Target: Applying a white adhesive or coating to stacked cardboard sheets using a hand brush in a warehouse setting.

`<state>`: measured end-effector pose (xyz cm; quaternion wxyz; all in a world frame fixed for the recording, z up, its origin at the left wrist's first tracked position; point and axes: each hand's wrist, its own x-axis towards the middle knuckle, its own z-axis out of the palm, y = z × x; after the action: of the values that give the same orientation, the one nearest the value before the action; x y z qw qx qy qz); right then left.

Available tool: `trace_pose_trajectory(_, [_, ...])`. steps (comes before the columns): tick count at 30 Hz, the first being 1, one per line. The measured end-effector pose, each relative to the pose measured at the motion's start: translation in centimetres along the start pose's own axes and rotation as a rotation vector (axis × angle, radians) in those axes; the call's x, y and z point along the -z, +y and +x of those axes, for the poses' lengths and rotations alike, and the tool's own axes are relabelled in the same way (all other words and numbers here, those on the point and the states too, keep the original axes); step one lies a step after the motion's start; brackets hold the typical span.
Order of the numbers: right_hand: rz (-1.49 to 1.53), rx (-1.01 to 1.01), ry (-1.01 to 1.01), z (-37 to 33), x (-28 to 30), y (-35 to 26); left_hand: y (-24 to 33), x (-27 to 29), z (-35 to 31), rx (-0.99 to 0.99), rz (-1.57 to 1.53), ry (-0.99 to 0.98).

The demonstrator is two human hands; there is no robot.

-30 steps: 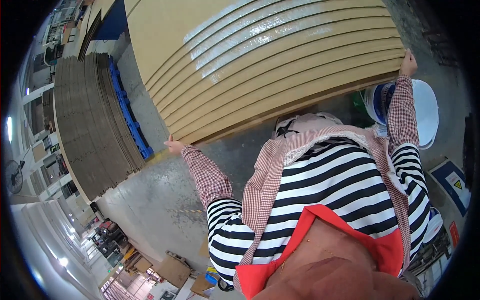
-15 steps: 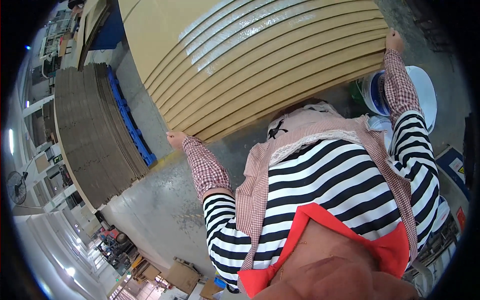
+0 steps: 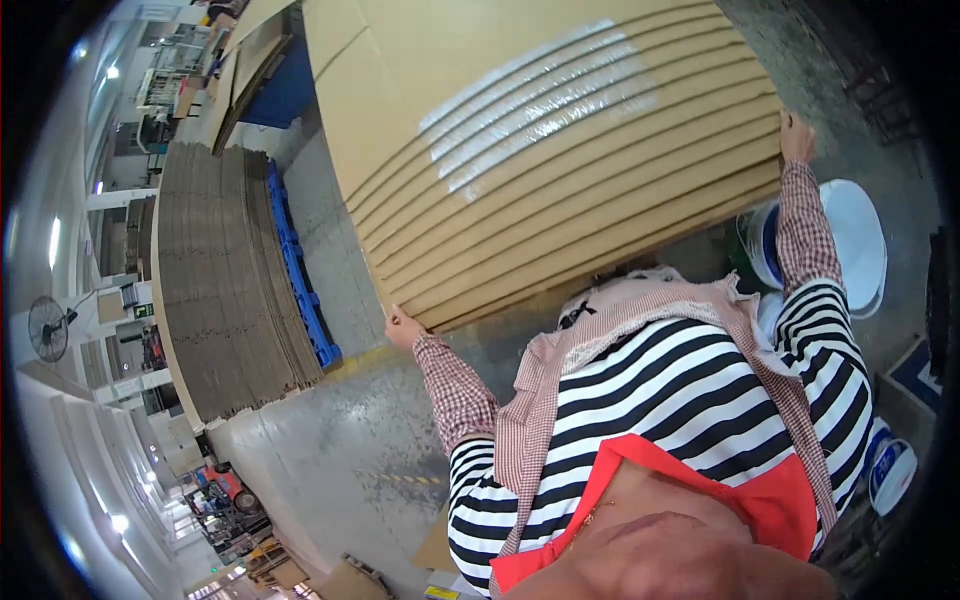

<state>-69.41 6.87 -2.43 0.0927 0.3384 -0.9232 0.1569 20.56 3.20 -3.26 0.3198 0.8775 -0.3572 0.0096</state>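
Observation:
Fanned-out brown cardboard sheets (image 3: 560, 190) lie in front of me, their edges stepped like stairs toward my body. Across several of the steps runs a shiny whitish band (image 3: 545, 105) that looks wet. My left hand (image 3: 403, 327) is closed on the near left corner of the sheets, fingertips pinched at the edge. At the right side edge, my right hand (image 3: 797, 138) grips the sheets in the same way, farther from me. Both arms are spread wide, and the undersides of the sheets are hidden.
A tall stack of grey-brown cardboard (image 3: 225, 280) stands on a blue pallet (image 3: 300, 270) to the left. White buckets (image 3: 852, 235) stand by my right forearm, and another bucket (image 3: 890, 475) is lower right. A fan (image 3: 48, 328) is at far left.
The whole view has shifted, so sheets, stack and hands appear farther right and lower. Both hands remain on the sheets' side edges.

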Motion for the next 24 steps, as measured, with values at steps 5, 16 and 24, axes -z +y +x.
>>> trace_pose_trajectory(5, [-0.213, 0.167, 0.171, -0.1, 0.9, 0.2, 1.0, -0.6, 2.2, 0.029, -0.065, -0.035])
trace_pose_trajectory(16, [0.067, -0.162, -0.270, 2.0, 1.0, 3.0, 4.3, -1.8, -0.7, -0.045, 0.297, -0.011])
trace_pose_trajectory(24, [0.061, -0.136, -0.290, 1.6, 1.7, 2.2, 3.6, -0.8, -0.5, 0.033, 0.250, -0.118])
